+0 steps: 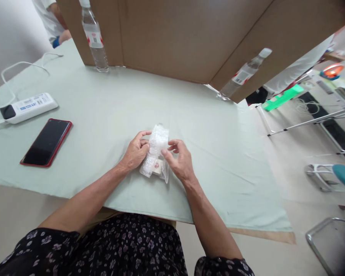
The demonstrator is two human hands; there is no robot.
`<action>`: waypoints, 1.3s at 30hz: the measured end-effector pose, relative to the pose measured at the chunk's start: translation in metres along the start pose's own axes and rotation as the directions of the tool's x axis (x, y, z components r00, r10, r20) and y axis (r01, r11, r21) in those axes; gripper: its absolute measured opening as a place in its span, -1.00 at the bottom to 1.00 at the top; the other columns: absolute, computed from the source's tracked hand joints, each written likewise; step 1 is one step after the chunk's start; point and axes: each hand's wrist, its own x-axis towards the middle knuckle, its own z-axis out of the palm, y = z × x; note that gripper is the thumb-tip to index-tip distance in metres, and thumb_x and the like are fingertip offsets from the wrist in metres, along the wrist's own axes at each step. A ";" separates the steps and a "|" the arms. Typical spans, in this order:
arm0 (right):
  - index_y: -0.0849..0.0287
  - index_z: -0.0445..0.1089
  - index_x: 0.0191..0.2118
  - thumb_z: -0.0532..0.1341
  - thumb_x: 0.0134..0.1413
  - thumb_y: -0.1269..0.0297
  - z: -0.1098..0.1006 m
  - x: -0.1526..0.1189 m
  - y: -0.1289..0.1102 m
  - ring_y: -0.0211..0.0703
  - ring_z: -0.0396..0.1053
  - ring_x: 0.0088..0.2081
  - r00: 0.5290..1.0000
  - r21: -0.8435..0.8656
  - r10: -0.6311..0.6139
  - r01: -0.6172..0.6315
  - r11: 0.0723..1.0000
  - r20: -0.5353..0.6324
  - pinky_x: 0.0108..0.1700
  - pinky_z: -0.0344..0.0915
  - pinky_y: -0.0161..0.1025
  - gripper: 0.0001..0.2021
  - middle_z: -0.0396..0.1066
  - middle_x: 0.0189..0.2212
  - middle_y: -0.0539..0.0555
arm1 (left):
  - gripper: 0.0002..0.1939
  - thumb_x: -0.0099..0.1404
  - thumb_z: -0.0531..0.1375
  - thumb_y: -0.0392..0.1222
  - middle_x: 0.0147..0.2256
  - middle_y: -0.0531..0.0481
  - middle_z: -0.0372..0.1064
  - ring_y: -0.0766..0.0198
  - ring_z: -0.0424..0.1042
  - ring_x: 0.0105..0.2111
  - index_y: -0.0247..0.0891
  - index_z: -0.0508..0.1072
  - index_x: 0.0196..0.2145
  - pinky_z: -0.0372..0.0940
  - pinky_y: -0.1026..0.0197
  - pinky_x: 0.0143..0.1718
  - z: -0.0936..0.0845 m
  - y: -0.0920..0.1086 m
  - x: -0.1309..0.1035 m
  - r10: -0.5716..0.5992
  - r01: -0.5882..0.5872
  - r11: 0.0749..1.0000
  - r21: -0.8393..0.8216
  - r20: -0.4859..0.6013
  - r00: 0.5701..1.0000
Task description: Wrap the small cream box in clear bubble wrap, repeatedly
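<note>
Near the front middle of the cloth-covered table lies a piece of clear bubble wrap (158, 140), bunched around a small beige object (158, 166) with a reddish round mark. My left hand (136, 151) grips the wrap's left edge, thumb and fingers pinched on it. On the other side, my right hand (178, 158) touches the right edge with its thumb, and its curled fingers stay apart from the thumb. The lower part of the wrap hangs loose over the beige object, which is partly covered.
A red-edged phone (47, 142) and a white power strip (31, 108) with cables lie at the left. Two bottles (95, 42) (241, 76) stand against a cardboard screen (166, 38) at the back. Another person's arm (59, 15) shows at the upper left.
</note>
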 end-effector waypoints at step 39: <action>0.11 0.42 0.04 0.31 0.06 -0.03 -0.047 0.020 0.015 -0.11 0.49 -0.13 0.993 0.335 0.096 -0.116 0.935 0.075 -0.06 0.42 -0.09 -0.52 0.52 -0.08 0.13 | -0.75 0.25 0.21 -0.02 -0.23 -0.08 0.56 0.13 0.49 -0.17 -0.23 0.50 -0.21 0.35 0.07 -0.01 -0.037 0.020 0.001 0.494 -0.342 0.694 0.634 -0.073 0.866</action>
